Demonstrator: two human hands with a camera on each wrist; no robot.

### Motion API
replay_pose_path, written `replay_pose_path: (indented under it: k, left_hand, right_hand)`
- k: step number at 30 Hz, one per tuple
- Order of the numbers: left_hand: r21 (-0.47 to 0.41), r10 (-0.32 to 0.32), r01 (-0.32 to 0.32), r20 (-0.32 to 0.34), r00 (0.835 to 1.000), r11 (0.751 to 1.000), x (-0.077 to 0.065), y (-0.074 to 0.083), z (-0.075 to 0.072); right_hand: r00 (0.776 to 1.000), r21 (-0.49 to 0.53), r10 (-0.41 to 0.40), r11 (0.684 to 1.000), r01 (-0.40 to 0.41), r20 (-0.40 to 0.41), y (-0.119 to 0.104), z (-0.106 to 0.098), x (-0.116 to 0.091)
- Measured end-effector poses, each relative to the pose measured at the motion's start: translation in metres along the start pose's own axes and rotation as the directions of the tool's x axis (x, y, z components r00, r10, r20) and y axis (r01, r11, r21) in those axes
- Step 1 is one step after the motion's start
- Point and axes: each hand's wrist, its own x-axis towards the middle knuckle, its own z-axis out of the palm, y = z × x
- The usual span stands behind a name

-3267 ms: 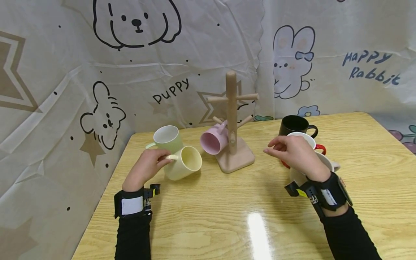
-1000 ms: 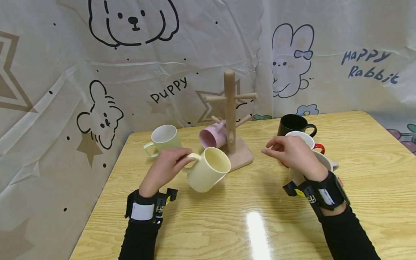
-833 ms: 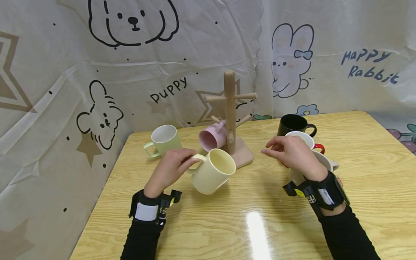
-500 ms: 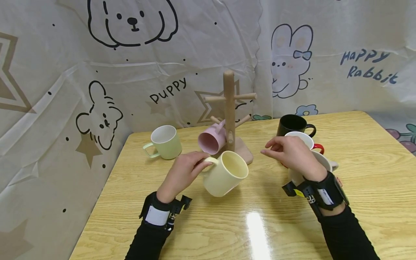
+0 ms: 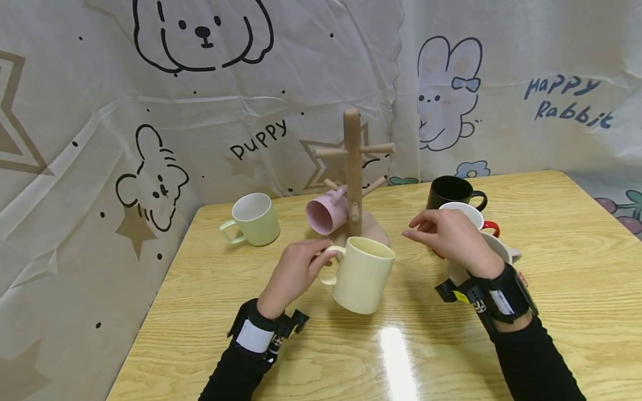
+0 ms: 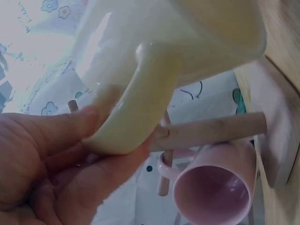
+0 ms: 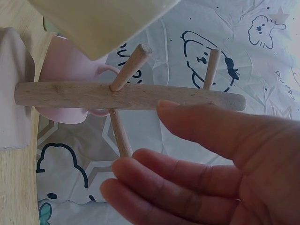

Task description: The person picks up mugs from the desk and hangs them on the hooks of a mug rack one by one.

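My left hand (image 5: 301, 270) pinches the handle of a pale yellow mug (image 5: 362, 278), which it holds in front of the wooden mug tree (image 5: 353, 167). In the left wrist view thumb and fingers close on the yellow mug's handle (image 6: 140, 108). A pink mug (image 5: 323, 214) hangs by its handle on a lower left peg of the tree, mouth facing forward. To the right of the tree my right hand (image 5: 451, 239) hovers with relaxed fingers and holds nothing. It partly covers a white mug with a red handle (image 5: 463, 211) and a cream mug (image 5: 496, 245).
A pale green mug (image 5: 254, 220) stands upright at the back left of the wooden table (image 5: 200, 328). At the back right is a black mug (image 5: 451, 191). A printed cloth (image 5: 225, 111) hangs behind the table. Upper pegs (image 5: 378, 148) of the tree stick out sideways.
The left hand has carried the yellow mug rightward from beside the green mug to the front of the mug tree, turning it more upright. The right hand has stayed almost still.
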Motion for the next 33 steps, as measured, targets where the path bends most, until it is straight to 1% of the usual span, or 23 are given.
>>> replay_pose_path:
  k: [3,6,8,10,11,12,14,16,18,20,22,25,27,29,31,33]
  left_hand:
    - [-0.036,-0.058,0.061,0.074,0.996,0.997,0.0,0.0,0.0]
    - [-0.056,-0.092,0.1,0.12,0.988,0.993,0.0,-0.002,0.0]
    - [-0.073,-0.105,0.115,0.13,0.986,0.991,0.0,-0.003,0.0]
    - [-0.095,-0.117,0.13,0.134,0.984,0.987,0.0,-0.005,0.0]
    - [-0.106,-0.121,0.135,0.132,0.984,0.985,-0.001,-0.006,0.0]
    - [-0.119,-0.122,0.138,0.132,0.984,0.983,-0.001,-0.006,-0.001]
    - [-0.148,-0.134,0.153,0.134,0.982,0.977,-0.001,-0.006,-0.003]
    - [-0.178,-0.146,0.17,0.136,0.98,0.969,-0.002,-0.004,-0.005]
    - [-0.207,-0.164,0.19,0.137,0.977,0.96,-0.002,-0.003,-0.007]
    - [-0.236,-0.185,0.213,0.133,0.974,0.948,-0.003,-0.002,-0.009]
    - [-0.265,-0.196,0.222,0.124,0.973,0.938,-0.002,-0.002,-0.01]
    - [-0.304,-0.215,0.239,0.112,0.97,0.922,-0.002,-0.001,-0.012]
    - [-0.318,-0.226,0.249,0.109,0.968,0.915,-0.002,-0.001,-0.012]
    - [-0.328,-0.233,0.258,0.113,0.966,0.909,-0.001,-0.002,-0.011]
    - [-0.331,-0.234,0.261,0.119,0.965,0.907,-0.001,-0.002,-0.011]
    - [-0.332,-0.233,0.262,0.126,0.964,0.906,-0.001,-0.003,-0.01]
  right_hand:
    - [1.0,0.003,0.001,1.0,-0.001,-0.003,-0.001,0.001,0.0]
    - [1.0,0.028,0.024,0.999,-0.023,-0.007,-0.001,0.001,0.0]
    - [0.999,0.086,0.048,0.995,-0.049,0.014,-0.002,0.0,-0.001]
    - [0.996,0.204,0.061,0.976,-0.073,0.069,-0.005,0.0,-0.003]
    - [0.993,0.277,0.061,0.957,-0.088,0.104,-0.007,0.0,-0.004]
    - [0.988,0.356,0.057,0.929,-0.105,0.142,-0.009,0.0,-0.005]
    - [0.976,0.496,0.039,0.856,-0.143,0.213,-0.015,0.004,-0.007]
    - [0.959,0.607,0.02,0.77,-0.194,0.282,-0.021,0.009,-0.008]
    - [0.943,0.677,0.017,0.692,-0.252,0.333,-0.028,0.016,-0.007]
    - [0.925,0.723,0.007,0.622,-0.301,0.379,-0.034,0.024,-0.005]
    - [0.913,0.764,-0.003,0.549,-0.34,0.408,-0.039,0.031,-0.004]
    - [0.913,0.8,-0.01,0.486,-0.351,0.407,-0.044,0.04,-0.005]
    - [0.92,0.818,-0.001,0.458,-0.347,0.391,-0.046,0.045,-0.005]
    - [0.928,0.828,0.025,0.443,-0.343,0.371,-0.048,0.05,-0.006]
    - [0.931,0.835,0.058,0.426,-0.348,0.359,-0.049,0.054,-0.006]
    - [0.934,0.837,0.091,0.419,-0.351,0.347,-0.05,0.057,-0.005]
